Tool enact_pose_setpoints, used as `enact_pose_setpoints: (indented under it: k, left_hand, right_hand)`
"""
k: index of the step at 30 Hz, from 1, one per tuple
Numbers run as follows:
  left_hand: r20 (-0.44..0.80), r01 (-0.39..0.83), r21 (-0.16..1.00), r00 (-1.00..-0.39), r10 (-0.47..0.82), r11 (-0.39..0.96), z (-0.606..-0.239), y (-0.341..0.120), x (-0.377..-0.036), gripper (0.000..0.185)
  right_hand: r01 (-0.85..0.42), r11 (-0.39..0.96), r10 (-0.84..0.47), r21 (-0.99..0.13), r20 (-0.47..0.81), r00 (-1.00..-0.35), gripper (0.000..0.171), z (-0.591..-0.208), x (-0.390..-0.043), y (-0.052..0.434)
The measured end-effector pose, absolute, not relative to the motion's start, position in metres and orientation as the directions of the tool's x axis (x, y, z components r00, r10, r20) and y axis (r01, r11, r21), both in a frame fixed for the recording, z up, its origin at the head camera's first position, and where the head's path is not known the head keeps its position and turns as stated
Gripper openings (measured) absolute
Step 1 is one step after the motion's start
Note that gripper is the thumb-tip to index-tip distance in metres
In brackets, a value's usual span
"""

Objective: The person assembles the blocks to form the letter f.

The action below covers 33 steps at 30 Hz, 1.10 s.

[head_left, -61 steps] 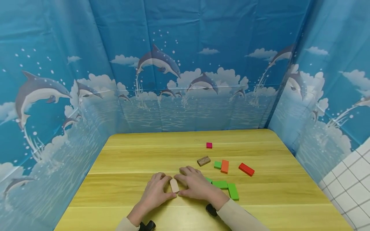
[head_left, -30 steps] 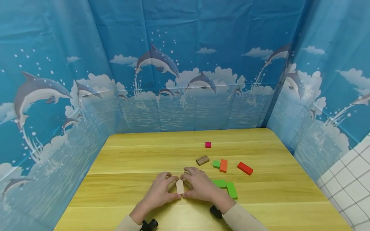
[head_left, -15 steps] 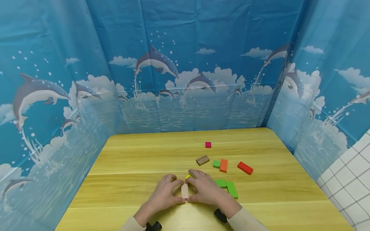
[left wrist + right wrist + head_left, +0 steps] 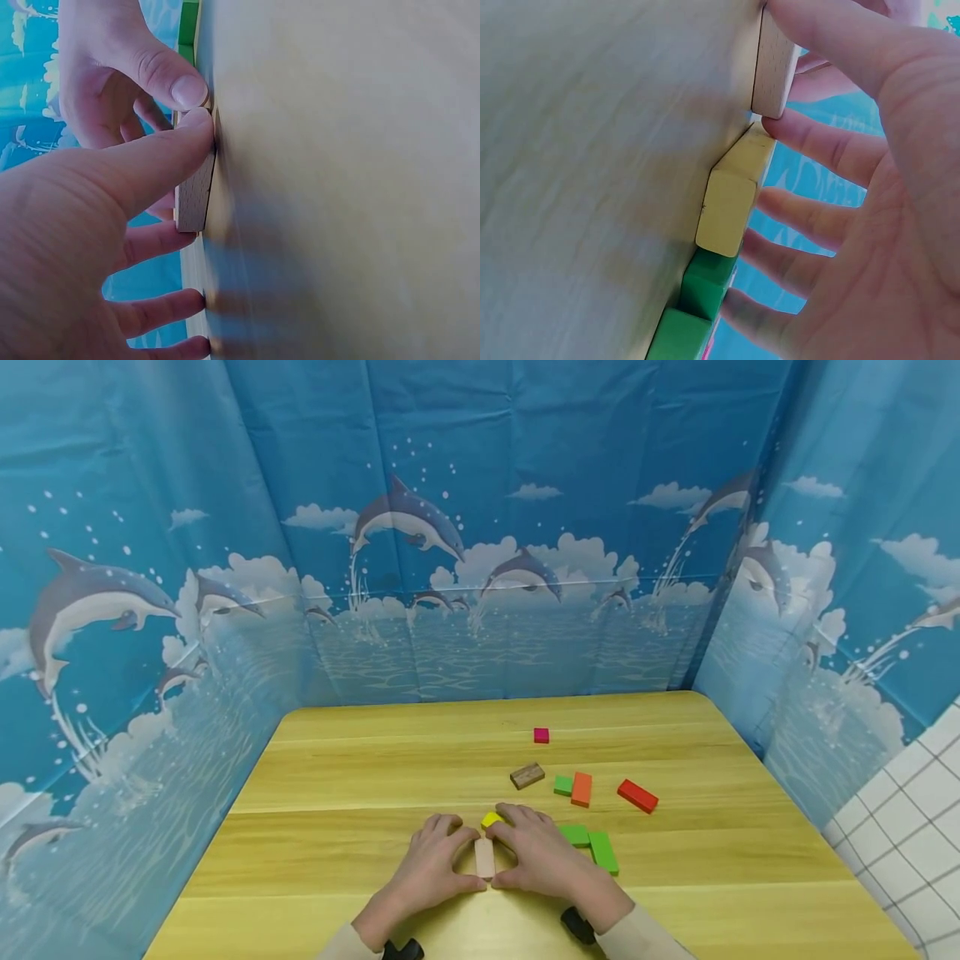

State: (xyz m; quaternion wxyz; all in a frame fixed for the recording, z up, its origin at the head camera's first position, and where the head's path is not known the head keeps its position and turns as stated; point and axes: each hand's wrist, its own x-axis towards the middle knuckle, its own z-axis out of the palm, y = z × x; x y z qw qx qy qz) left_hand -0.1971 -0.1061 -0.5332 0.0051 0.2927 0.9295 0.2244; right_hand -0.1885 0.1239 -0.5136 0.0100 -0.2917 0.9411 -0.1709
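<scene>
Thumbs of left hand (image 4: 427, 870) and right hand (image 4: 545, 862) pinch pale block (image 4: 484, 858).

A makeshift recording booth, it seems: a wooden desk (image 4: 375, 760) is walled on three sides by a blue dolphin-print curtain (image 4: 465, 527), with white tiled wall (image 4: 926, 802) showing at the right

A pale wooden block (image 4: 484, 857) lies flat, its far end touching a yellow block (image 4: 491, 819).
</scene>
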Motion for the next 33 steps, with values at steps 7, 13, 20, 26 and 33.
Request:
enact_pose_setpoints:
  k: [7,13,20,26,33]
  left_hand:
    - [0.127,0.546,0.429,-0.825,0.55,0.719,-0.536,-0.108,-0.198,0.066]
    - [0.124,0.545,0.439,-0.824,0.553,0.714,-0.536,-0.109,-0.199,0.065]
    - [0.122,0.551,0.437,-0.819,0.56,0.711,-0.534,-0.11,-0.198,0.069]
    - [0.144,0.531,0.471,-0.834,0.532,0.704,-0.532,-0.108,-0.198,0.061]
    - [0.154,0.462,0.536,-0.876,0.457,0.707,-0.53,-0.108,-0.201,0.064]
  right_hand:
    - [-0.544,0.775,-0.548,-0.321,0.088,-0.832,0.055,-0.513,-0.187,0.124]
    - [-0.559,0.766,-0.561,-0.316,0.094,-0.822,0.059,-0.511,-0.187,0.127]
    - [-0.584,0.747,-0.592,-0.316,0.082,-0.802,0.066,-0.505,-0.191,0.131]
    - [-0.607,0.731,-0.625,-0.312,0.052,-0.779,0.068,-0.497,-0.201,0.138]
    - [-0.593,0.729,-0.656,-0.342,-0.103,-0.748,0.088,-0.487,-0.212,0.149]
